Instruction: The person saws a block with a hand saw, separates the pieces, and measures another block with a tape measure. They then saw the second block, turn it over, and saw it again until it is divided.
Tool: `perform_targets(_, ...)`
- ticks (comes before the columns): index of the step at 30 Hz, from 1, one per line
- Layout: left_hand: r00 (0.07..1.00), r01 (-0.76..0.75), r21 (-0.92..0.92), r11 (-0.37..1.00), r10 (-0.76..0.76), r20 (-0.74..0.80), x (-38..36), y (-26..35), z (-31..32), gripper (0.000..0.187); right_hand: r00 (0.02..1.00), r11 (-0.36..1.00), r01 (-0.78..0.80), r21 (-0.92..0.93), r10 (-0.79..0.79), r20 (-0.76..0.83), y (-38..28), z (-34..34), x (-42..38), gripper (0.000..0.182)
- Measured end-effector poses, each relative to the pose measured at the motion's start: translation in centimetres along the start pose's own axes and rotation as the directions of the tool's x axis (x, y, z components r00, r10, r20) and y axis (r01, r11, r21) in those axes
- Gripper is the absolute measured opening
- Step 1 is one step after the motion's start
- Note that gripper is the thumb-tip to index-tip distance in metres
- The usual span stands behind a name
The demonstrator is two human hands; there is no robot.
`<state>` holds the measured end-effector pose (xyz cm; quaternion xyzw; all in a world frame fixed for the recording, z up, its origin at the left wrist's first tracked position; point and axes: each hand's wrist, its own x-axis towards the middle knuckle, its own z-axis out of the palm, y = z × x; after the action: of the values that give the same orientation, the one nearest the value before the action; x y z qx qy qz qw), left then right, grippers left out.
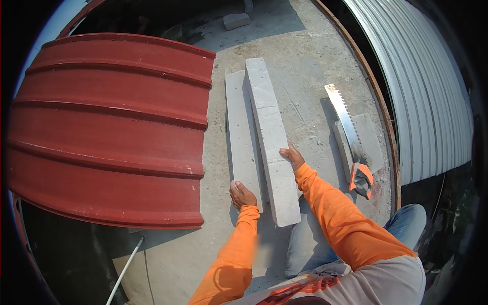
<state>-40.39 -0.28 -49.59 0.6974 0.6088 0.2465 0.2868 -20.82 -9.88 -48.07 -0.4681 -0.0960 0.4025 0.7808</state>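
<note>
Two long pale grey pieces that look like lightweight concrete lie side by side on the concrete floor. The right one, a long block point(269, 127), has lines across its top face and stands higher than the left one, a flatter slab point(243, 127). My left hand point(242, 196) grips the left edge of the slab near its close end. My right hand point(293, 156) holds the block's right side, its thumb over the top edge and its other fingers partly hidden. To the right, a handsaw point(345, 122) with an orange and black handle rests across a shorter grey block point(368, 140).
A red corrugated metal sheet point(109, 129) covers the left side. Grey corrugated roofing point(422, 91) lies beyond the brown edge point(373, 84) on the right, with a dark gap between. A small block point(236, 21) sits at the back. A white pipe point(124, 272) leans at lower left.
</note>
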Motion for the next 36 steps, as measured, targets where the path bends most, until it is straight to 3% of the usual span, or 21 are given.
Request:
perform_targets(1, 1.0, -0.004, -0.009, 1.0, 0.004, -0.019, 0.1, 0.1, 0.1, 0.054, 0.997, 0.989, -0.057, 0.139, 0.048, 0.064, 0.2, -0.5, 0.0, 0.075)
perform_targets(5, 1.0, -0.008, 0.021, 1.0, 0.008, 0.003, -0.3, 0.1, -0.3, 0.055, 0.999, 0.998, -0.019, 0.056, 0.022, -0.05, 1.3, -0.5, -2.0, 0.075)
perform_targets(7, 1.0, -0.023, 0.041, 0.999, 0.023, 0.001, -0.3, 0.2, -0.2, 0.055, 0.987, 0.99, -0.05, -0.133, 0.029, -0.161, 0.5, -0.2, -2.4, 0.076)
perform_targets(10, 1.0, 0.005, 0.072, 0.997, -0.006, 0.013, -0.2, 0.5, -0.2, 0.055, 0.986, 0.962, 0.07, -0.265, -0.106, -0.126, 0.9, -0.1, -1.4, 0.077)
perform_targets(14, 0.999, -0.025, 0.067, 0.997, 0.023, 0.022, -0.4, 0.3, -0.5, 0.055, 0.986, 0.961, 0.09, -0.26, -0.123, -0.113, 3.0, 0.0, 0.1, 0.078)
perform_targets(16, 0.998, -0.058, 0.064, 0.996, 0.059, -0.017, -0.3, 0.5, -0.3, 0.053, 0.97, 0.868, 0.187, -0.461, -0.238, -0.054, 3.6, -0.1, 1.6, 0.08)
perform_targets(17, 0.998, -0.061, 0.063, 0.996, 0.062, -0.005, -0.4, 0.5, -0.2, 0.053, 0.969, 0.867, 0.183, -0.464, -0.239, -0.065, 3.2, 0.1, 1.5, 0.08)
perform_targets(19, 0.999, -0.033, 0.06, 0.998, 0.033, 0.0, -0.3, 0.5, -0.3, 0.054, 0.998, 0.934, -0.009, -0.357, -0.011, -0.055, 2.5, 0.8, 1.3, 0.085)
perform_targets(20, 1.0, -0.016, 0.069, 0.997, 0.016, 0.004, -0.3, 0.5, -0.2, 0.055, 0.998, 0.919, -0.047, -0.392, 0.022, -0.066, 2.7, 0.7, 1.4, 0.09)
perform_targets(24, 0.996, 0.06, 0.109, 0.992, -0.066, 0.057, -0.2, 0.6, -0.2, 0.056, 0.991, 0.808, -0.04, -0.588, -0.042, -0.124, 4.1, -0.3, 2.5, 0.091)
perform_targets(26, 0.998, 0.026, 0.107, 0.994, -0.033, 0.059, -0.3, 0.3, 0.1, 0.056, 0.993, 0.729, -0.114, -0.675, 0.072, -0.091, 3.9, -0.8, 2.4, 0.091)
perform_targets(36, 0.999, 0.037, 0.174, 0.984, -0.043, 0.03, -0.3, 0.5, 0.4, 0.055, 0.989, 0.683, -0.093, -0.725, -0.021, -0.146, 3.8, 0.2, 2.1, 0.096)
